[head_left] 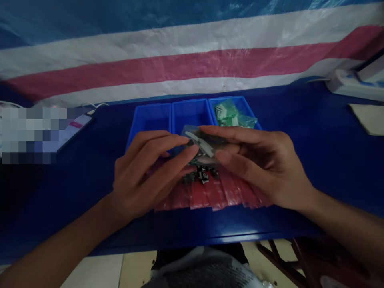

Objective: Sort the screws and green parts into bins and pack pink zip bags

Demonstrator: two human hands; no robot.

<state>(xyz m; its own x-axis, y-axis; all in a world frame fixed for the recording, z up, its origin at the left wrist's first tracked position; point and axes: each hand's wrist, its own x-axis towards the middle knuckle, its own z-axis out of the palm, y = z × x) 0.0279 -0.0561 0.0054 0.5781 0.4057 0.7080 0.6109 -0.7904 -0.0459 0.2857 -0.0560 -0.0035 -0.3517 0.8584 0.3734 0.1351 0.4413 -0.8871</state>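
Between my two hands is a small clear plastic bag (pixel 199 144), with a pale strip and what look like small metal parts inside. My left hand (pixel 150 172) pinches its left side with thumb and fingertips. At the other side, the thumb and fingers of my right hand (pixel 267 164) are closed on the bag. Just beneath it lies a small pile of metal screws (pixel 204 176), partly hidden by my left fingers. The screws rest on a row of red plastic bags (pixel 228 196) spread along the table front.
Behind my hands stand three joined blue bins (pixel 153 106); the right one holds green-tinted bags (pixel 228 112). A phone-like device (pixel 75 128) lies at left, partly blurred out. A white power strip (pixel 351 84) and a beige cloth or pad (pixel 369 118) are at right. A striped sheet (pixel 192 66) hangs behind.
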